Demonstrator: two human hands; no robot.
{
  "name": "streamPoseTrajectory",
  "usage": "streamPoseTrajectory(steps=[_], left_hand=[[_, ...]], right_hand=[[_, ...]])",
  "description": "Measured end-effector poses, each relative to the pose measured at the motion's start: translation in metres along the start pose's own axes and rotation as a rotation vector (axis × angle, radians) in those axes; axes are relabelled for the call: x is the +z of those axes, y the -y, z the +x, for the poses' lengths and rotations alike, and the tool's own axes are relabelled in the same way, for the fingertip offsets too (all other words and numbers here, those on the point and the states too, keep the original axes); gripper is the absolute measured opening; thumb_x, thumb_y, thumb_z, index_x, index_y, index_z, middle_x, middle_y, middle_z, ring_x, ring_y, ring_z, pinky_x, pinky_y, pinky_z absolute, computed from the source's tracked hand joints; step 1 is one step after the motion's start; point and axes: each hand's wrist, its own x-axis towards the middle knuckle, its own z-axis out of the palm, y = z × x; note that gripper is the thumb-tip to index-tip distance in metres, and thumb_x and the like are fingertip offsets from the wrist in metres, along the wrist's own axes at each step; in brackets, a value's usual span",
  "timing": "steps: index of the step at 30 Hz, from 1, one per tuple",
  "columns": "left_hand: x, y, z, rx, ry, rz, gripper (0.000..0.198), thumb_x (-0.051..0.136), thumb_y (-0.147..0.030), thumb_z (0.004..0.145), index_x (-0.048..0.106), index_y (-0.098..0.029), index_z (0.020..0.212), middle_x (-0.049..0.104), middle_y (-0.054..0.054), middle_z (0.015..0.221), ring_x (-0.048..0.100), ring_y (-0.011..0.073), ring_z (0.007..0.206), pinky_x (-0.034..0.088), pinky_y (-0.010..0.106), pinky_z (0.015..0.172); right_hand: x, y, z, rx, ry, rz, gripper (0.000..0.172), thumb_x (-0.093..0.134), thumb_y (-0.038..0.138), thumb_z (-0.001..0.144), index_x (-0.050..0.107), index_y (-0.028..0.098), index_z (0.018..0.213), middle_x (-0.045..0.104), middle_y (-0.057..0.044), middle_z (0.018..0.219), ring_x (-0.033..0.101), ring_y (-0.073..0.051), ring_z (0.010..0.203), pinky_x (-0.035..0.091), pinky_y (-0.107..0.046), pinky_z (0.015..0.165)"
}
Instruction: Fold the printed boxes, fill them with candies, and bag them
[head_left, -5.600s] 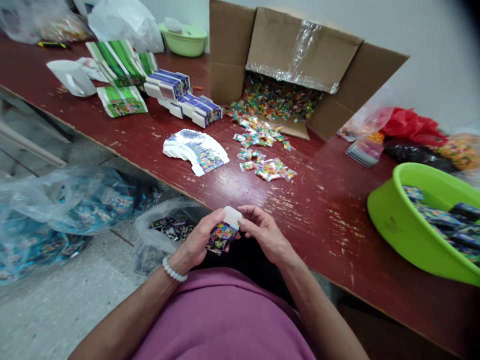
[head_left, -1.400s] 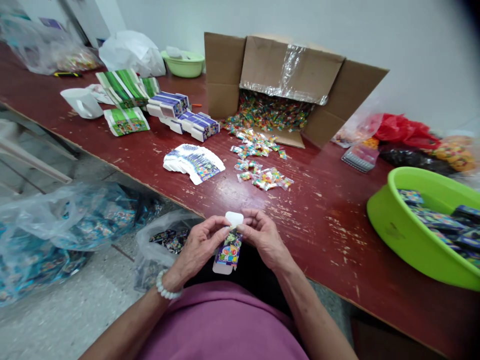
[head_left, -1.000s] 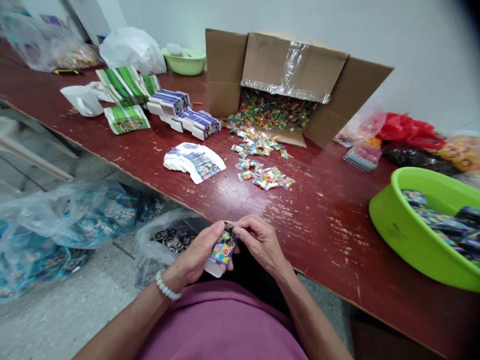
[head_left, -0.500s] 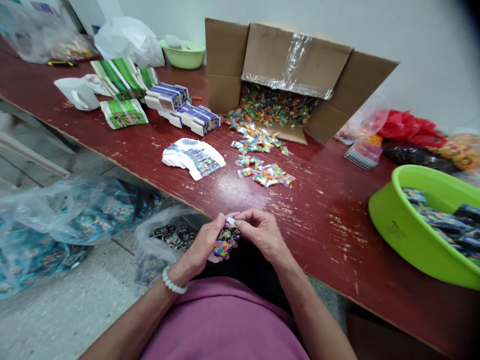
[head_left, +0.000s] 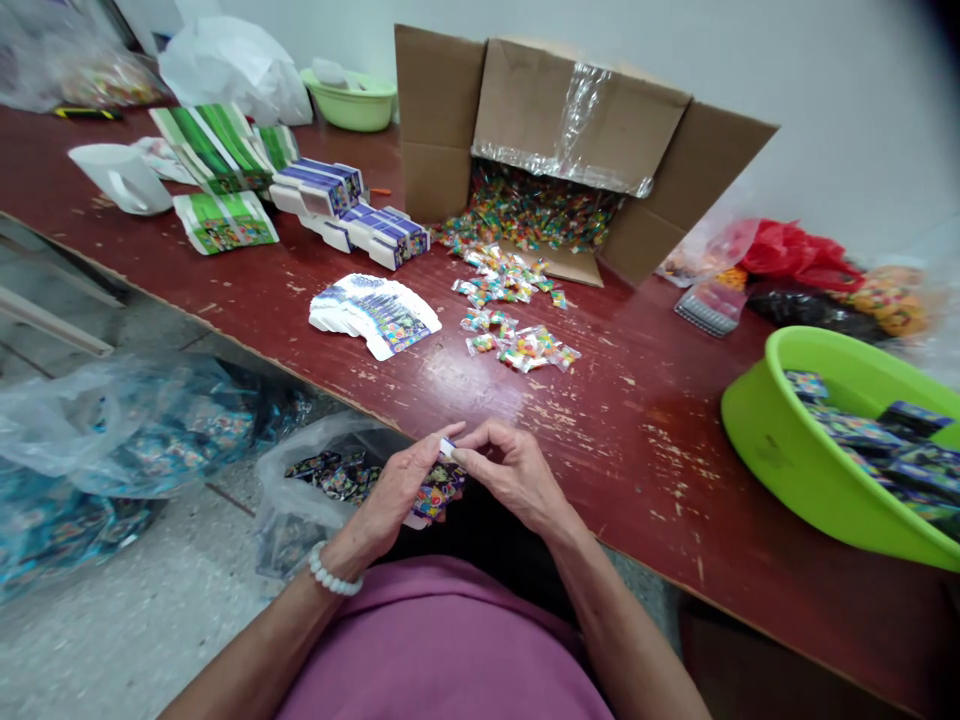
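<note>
A small printed carton [head_left: 439, 494], dark with bright colours, is held at the table's front edge. My left hand [head_left: 401, 485] is closed around its left side, and a bracelet of pale beads circles that wrist. With thumb and forefinger, my right hand [head_left: 504, 470] pinches the white flap at the carton's upper end. Farther up lies a fanned stack of flat cartons [head_left: 379, 312]. To its right, small clear packets of coloured candy [head_left: 529, 347] are scattered on the wood. Below my left hand, an open plastic bag [head_left: 281, 520] holds dark shiny packets.
A cardboard box [head_left: 442, 120] on its side spills candy packets at the back. At right stands a green basin [head_left: 757, 430] with filled cartons. Bundled green cartons [head_left: 229, 222], purple cartons [head_left: 390, 235] and a white mug [head_left: 124, 180] sit at left. A bag of blue packets [head_left: 150, 430] is below.
The carton has tilted, so less of its printed face shows, and my right fingers have moved onto its end flap. The whole view has shifted slightly.
</note>
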Motion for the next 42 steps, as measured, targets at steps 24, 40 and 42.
streamPoseTrajectory(steps=[24, 40, 42], left_hand=[[-0.030, 0.045, -0.019, -0.187, -0.013, -0.184, 0.037, 0.083, -0.038, 0.069, 0.065, -0.018, 0.095, 0.060, -0.002, 0.074, 0.055, 0.0130, 0.065, 0.043, 0.024, 0.062], [-0.091, 0.016, -0.014, -0.210, 0.375, 0.631, 0.019, 0.068, -0.027, 0.071, 0.054, -0.021, 0.083, 0.056, -0.005, 0.071, 0.052, 0.0130, 0.059, 0.031, 0.020, 0.049], [-0.091, 0.017, -0.015, -0.244, 0.332, 0.417, 0.028, 0.067, -0.040, 0.080, 0.048, -0.022, 0.090, 0.058, -0.004, 0.077, 0.057, 0.0123, 0.057, 0.031, 0.019, 0.047]], right_hand=[[-0.063, -0.048, 0.051, -0.249, -0.219, -1.067, 0.029, 0.052, 0.031, 0.096, 0.070, 0.028, 0.119, 0.071, -0.007, 0.125, 0.052, -0.031, 0.110, 0.037, -0.048, 0.093], [-0.053, -0.045, 0.049, -0.049, -0.303, -0.860, 0.023, 0.069, 0.044, 0.081, 0.064, 0.021, 0.084, 0.063, -0.006, 0.086, 0.057, -0.024, 0.083, 0.042, -0.035, 0.075], [-0.049, -0.042, 0.042, -0.042, -0.272, -0.566, 0.021, 0.066, 0.042, 0.083, 0.063, 0.021, 0.083, 0.065, -0.003, 0.080, 0.059, -0.020, 0.076, 0.043, -0.032, 0.073]])
